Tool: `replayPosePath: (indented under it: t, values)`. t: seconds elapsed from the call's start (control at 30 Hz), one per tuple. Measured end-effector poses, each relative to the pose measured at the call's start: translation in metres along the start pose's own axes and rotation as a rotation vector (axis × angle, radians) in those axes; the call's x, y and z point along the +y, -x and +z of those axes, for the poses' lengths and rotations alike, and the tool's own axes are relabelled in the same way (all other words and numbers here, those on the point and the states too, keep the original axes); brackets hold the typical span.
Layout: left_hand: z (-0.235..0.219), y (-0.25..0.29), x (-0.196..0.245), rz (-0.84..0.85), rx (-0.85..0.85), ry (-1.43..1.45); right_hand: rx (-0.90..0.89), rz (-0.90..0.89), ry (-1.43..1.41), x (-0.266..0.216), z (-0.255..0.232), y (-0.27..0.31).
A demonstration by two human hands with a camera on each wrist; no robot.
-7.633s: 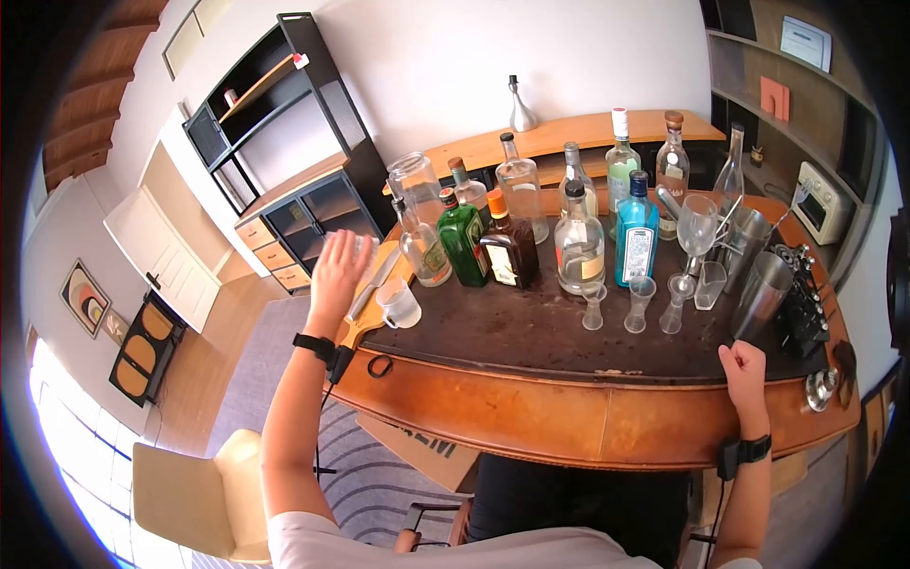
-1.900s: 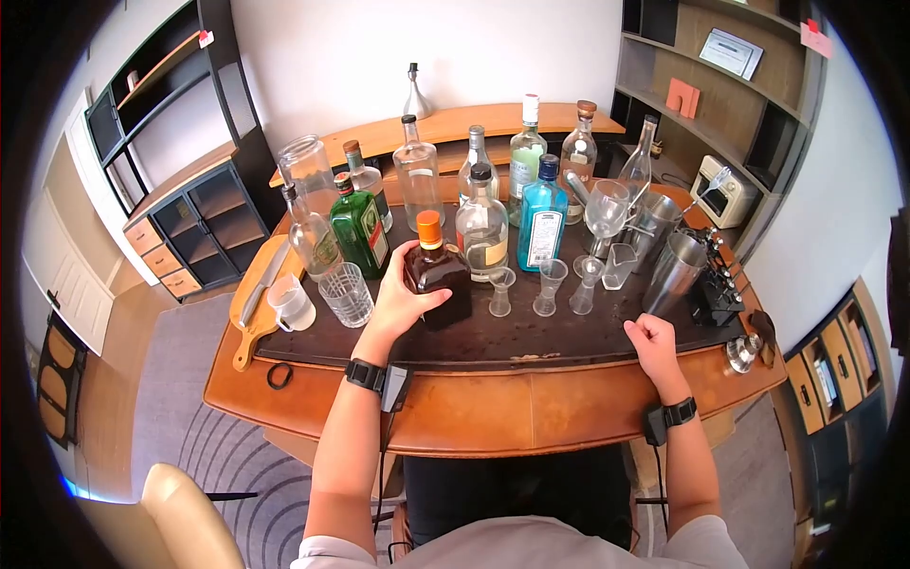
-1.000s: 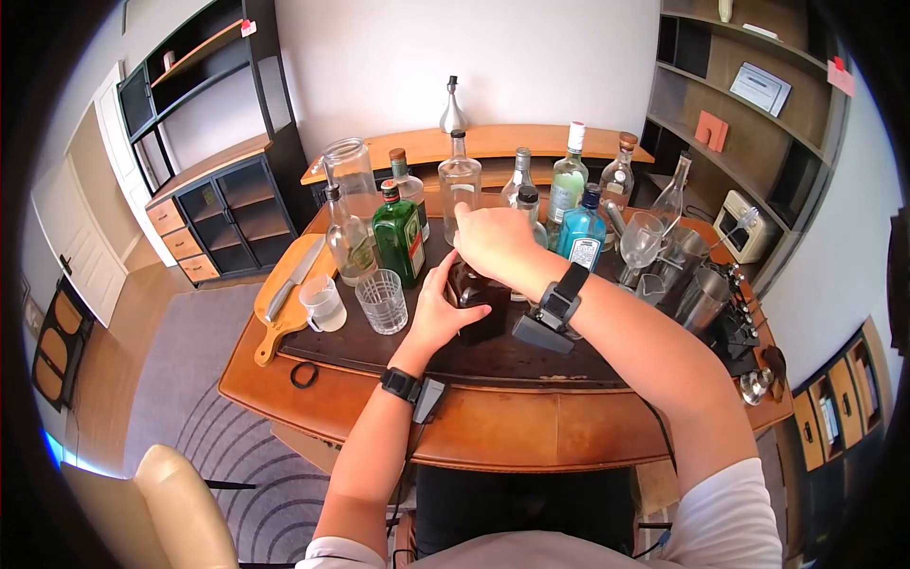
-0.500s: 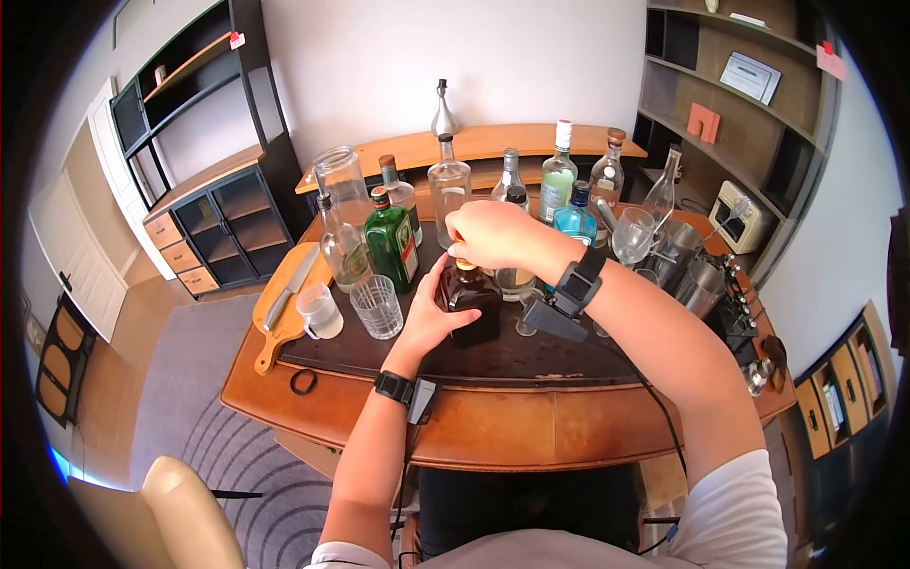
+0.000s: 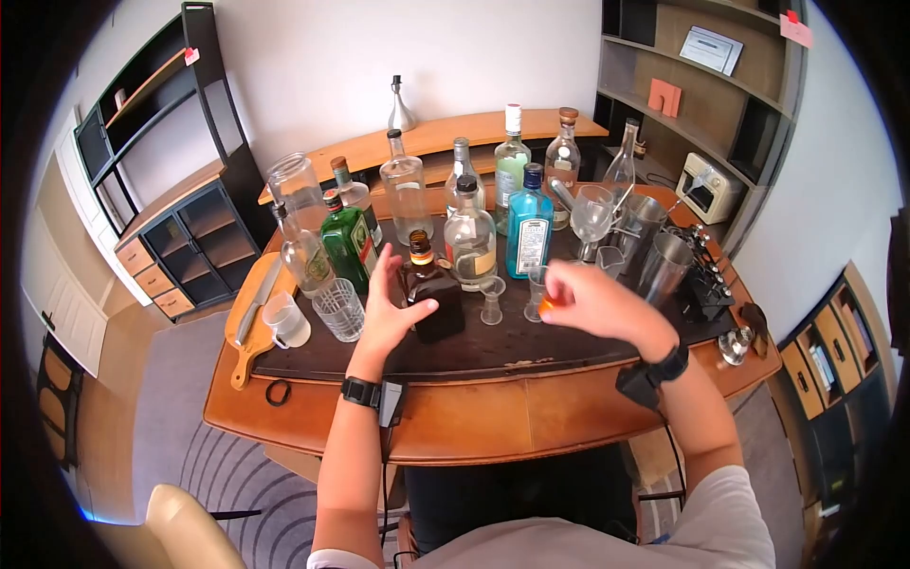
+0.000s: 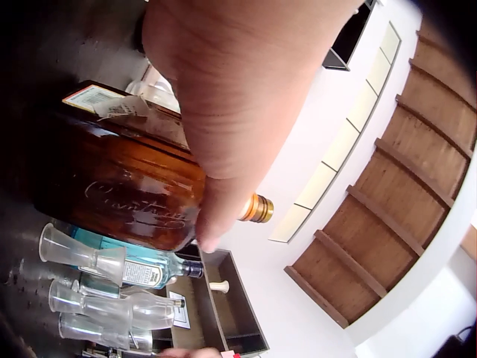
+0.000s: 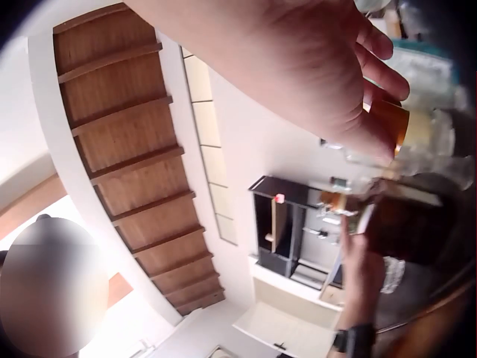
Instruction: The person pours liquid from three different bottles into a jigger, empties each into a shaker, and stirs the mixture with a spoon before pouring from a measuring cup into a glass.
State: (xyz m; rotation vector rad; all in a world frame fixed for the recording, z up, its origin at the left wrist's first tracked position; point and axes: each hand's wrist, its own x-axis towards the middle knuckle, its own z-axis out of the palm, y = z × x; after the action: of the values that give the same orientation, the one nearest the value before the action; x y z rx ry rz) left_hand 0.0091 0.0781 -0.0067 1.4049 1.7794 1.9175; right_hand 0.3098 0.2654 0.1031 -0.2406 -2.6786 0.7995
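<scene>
The dark brown bottle point(image 5: 434, 302) stands uncapped on the desk mat, its threaded neck bare. My left hand point(image 5: 382, 318) is round its left side, the thumb across the near face; in the left wrist view the thumb lies on the brown glass point(image 6: 134, 186) near the shoulder. My right hand point(image 5: 607, 305) pinches the orange cap point(image 5: 546, 305) in front of the small glass measures, to the right of the bottle. The right wrist view shows the orange cap point(image 7: 390, 123) between thumb and fingers.
A cut-glass tumbler point(image 5: 339, 309), a measuring cup point(image 5: 286, 321) and a board with a knife point(image 5: 258, 302) lie to the left. Several bottles stand behind, including a green one point(image 5: 349, 242) and a blue one point(image 5: 529, 228). Metal shakers point(image 5: 665, 267) are at the right.
The orange cap has come off the brown bottle, and my right hand has carried it to the right. My left hand stays at the bottle.
</scene>
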Motion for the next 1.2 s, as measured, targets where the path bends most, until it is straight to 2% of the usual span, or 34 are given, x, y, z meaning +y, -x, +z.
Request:
replayPosePath:
  t: [0.1, 0.23, 0.27, 0.37, 0.43, 0.5, 0.6, 0.63, 0.67, 0.7, 0.77, 0.8, 0.9, 0.93, 1.03, 1.2]
  values:
    - [-0.005, -0.002, 0.005, 0.125, 0.086, 0.096, 0.101, 0.131, 0.118, 0.040, 0.031, 0.050]
    - [-0.014, -0.002, 0.016, 0.188, 0.294, 0.072, 0.204, 0.121, 0.256, 0.070, 0.063, 0.077]
    - [-0.024, -0.004, 0.017, 0.146, 0.373, 0.045, 0.216, 0.102, 0.264, 0.074, 0.067, 0.078]
    - [-0.059, -0.001, 0.068, 0.149, 0.618, 0.129, 0.288, 0.104, 0.200, 0.075, 0.072, 0.082]
    - [-0.104, 0.006, 0.084, 0.218, 0.612, -0.017, 0.308, 0.098, 0.191, 0.073, 0.071, 0.081]
    - [-0.143, 0.017, 0.085, 0.176, 0.571, -0.166, 0.333, 0.090, 0.166, 0.073, 0.072, 0.081]
    - [-0.210, 0.040, 0.030, -0.026, 0.558, -0.455, 0.356, 0.066, 0.152, 0.074, 0.073, 0.081]
    - [-0.216, 0.050, 0.022, -0.104, 0.580, -0.601, 0.358, 0.073, 0.145, 0.071, 0.071, 0.081]
    - [-0.227, 0.059, 0.001, -0.104, 0.580, -0.707, 0.366, 0.068, 0.129, 0.071, 0.072, 0.080]
    - [-0.235, 0.069, -0.015, -0.109, 0.576, -0.806, 0.373, 0.067, 0.121, 0.071, 0.072, 0.081]
    - [-0.224, 0.079, -0.017, -0.245, 0.525, -0.844, 0.391, 0.047, 0.105, 0.069, 0.072, 0.082]
    - [-0.216, 0.078, -0.020, -0.208, 0.564, -0.842, 0.400, 0.038, 0.106, 0.068, 0.071, 0.083]
    - [-0.204, 0.079, -0.014, -0.368, 0.560, -0.739, 0.418, 0.009, 0.103, 0.068, 0.069, 0.084]
    - [-0.210, 0.079, -0.026, -0.240, 0.596, -0.864, 0.424, 0.004, 0.103, 0.068, 0.068, 0.086]
    - [-0.215, 0.081, -0.023, -0.263, 0.551, -0.949, 0.449, 0.056, -0.061, 0.066, 0.068, 0.087]
    - [-0.254, 0.085, -0.061, -0.278, 0.537, -0.868, 0.478, 0.029, -0.191, 0.080, 0.074, 0.086]
